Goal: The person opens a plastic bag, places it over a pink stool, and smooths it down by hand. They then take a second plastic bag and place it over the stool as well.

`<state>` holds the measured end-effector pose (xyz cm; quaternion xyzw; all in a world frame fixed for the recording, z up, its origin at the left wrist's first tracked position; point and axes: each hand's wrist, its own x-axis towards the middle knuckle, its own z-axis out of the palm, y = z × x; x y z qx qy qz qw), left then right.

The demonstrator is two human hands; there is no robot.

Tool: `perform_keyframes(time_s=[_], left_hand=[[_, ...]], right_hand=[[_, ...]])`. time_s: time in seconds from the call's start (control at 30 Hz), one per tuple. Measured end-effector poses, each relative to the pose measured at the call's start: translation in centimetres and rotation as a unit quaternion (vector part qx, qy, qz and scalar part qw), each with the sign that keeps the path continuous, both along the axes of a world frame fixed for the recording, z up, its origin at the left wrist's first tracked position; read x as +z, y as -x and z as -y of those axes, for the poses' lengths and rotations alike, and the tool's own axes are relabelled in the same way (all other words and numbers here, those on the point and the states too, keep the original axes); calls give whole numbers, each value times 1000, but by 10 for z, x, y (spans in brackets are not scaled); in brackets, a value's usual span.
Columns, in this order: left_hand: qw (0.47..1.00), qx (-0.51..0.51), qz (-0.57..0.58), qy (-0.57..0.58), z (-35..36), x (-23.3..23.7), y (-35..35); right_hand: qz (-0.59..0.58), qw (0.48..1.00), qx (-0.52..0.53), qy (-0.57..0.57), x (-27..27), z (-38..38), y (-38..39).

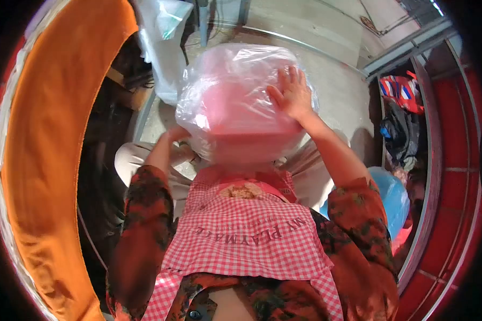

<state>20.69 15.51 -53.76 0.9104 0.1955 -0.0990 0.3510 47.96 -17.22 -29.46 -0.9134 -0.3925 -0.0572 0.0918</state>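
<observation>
A clear plastic bag [241, 59] stands in front of my lap, its crinkled film bright with glare. Inside it is a large pink bundle [246, 109]; whether it is folded cloth or something firmer I cannot make out. My right hand [293, 96] lies on the bag's upper right side, fingers stretched out and palm against the film. At the bag's lower left edge is my left hand [178, 134], its fingers mostly hidden behind the plastic. A pink checked apron [246, 219] covers my front just below the bag.
Orange cloth [48, 144] curves along the left. A whitish plastic bag [163, 59] hangs at the upper left. On the right, a metal-edged frame [426, 117] holds dark and striped items, with a blue plastic bag [388, 200] near my right elbow. Pale floor [337, 80] lies beyond.
</observation>
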Motion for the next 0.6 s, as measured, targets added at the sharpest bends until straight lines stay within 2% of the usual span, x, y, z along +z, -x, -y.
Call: perform_keyframes(time_s=[0.03, 0.07, 0.1, 0.13, 0.17, 0.2, 0.23, 0.3, 0.33, 0.37, 0.4, 0.47, 0.5, 0.57, 0.6], left_hand=[[987, -25, 140, -72, -34, -39, 8], [980, 167, -89, -65, -7, 102, -7], [947, 306, 41, -93, -40, 81, -5], [919, 337, 161, -126, -41, 108, -12], [875, 362, 280, -157, -41, 155, -19], [878, 333, 341, 34, -21, 199, -33], [884, 279, 362, 94, 8, 234, -46], [931, 125, 343, 5, 71, 290, -69], [936, 83, 335, -64, 82, 277, -84], [935, 41, 327, -134, 88, 257, -100], [948, 26, 267, -169, 92, 254, -112], [964, -2, 135, -230, 104, 250, -120], [963, -1, 131, -235, 107, 253, -120], [963, 4, 117, -242, 116, 260, -115], [961, -2, 119, -251, 117, 258, -115]], right_hand=[[0, 1000, 0, -1, -2, 0, -1], [1, 1000, 1, -2, -4, 1, -2], [0, 1000, 2, -2, -5, 1, -3], [4, 1000, 0, 3, -4, 1, -2], [8, 1000, -3, 6, -1, 1, -1], [10, 1000, -5, 11, 0, 2, 1], [4, 1000, -11, 9, 5, 2, 3], [-29, 1000, -5, -1, 4, 2, 4], [-40, 999, -2, -8, 1, 1, -2], [-43, 997, 54, -27, -21, 3, -24], [-43, 992, 109, -45, -57, 9, -62], [-182, 958, 103, -197, -26, 28, -72], [-310, 892, 40, -327, 18, 46, -47], [-155, 954, -88, -240, 13, 101, -46], [-190, 951, -174, -170, 16, 119, -28]])
